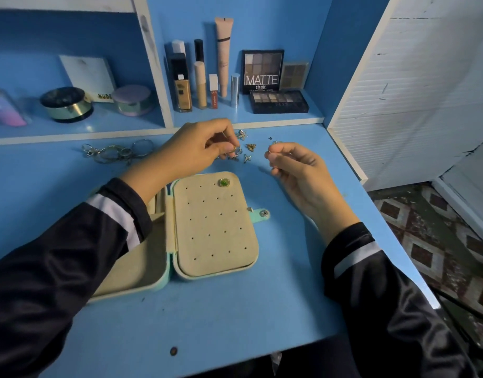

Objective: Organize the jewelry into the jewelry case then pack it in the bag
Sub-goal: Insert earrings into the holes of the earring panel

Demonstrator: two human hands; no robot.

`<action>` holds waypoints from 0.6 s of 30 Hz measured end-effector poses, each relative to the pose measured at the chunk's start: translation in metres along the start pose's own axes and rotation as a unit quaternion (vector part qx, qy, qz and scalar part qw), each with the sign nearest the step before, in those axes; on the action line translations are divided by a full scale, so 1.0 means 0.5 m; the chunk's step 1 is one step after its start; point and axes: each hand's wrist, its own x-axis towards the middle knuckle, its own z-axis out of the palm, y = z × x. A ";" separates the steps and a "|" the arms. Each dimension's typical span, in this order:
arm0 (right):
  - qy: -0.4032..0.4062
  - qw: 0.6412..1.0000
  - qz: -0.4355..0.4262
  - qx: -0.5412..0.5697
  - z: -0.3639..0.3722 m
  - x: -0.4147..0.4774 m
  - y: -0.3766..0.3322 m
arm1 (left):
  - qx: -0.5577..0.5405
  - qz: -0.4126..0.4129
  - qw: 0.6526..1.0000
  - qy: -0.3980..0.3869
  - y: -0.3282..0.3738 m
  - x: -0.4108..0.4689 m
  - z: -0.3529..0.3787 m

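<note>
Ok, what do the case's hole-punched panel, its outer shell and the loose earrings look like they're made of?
Panel: beige, matte and fuzzy, likely velvet or faux suede. Outer shell: mint green, smooth with a slight sheen, probably faux leather or plastic; hard to say which. Loose earrings: shiny gold-tone metal, glinting; plating can't be judged.

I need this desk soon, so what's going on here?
A person is sorting jewelry at the desk. The left hand pinches a gold piece from the loose earrings, and the right hand pinches a tiny piece beside them. The case lies open, with only a green earring pinned in its holed panel. Rings lie loose further left. No bag is in view.
</note>
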 end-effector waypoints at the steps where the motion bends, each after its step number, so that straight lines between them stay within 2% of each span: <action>1: -0.001 1.000 0.004 0.007 0.001 -0.002 0.002 | -0.010 0.000 1.000 0.001 -0.002 -0.002 0.000; 9: -0.012 1.000 0.012 0.014 0.034 -0.045 0.022 | -0.021 -0.012 0.999 0.048 0.018 -0.068 0.011; 13: 0.011 0.997 0.004 -0.076 0.049 -0.068 0.041 | -0.006 0.013 0.999 0.048 0.025 -0.097 0.016; 18: 0.064 0.977 -0.025 -0.201 0.062 -0.092 0.057 | -0.053 0.017 0.997 0.055 0.023 -0.121 0.023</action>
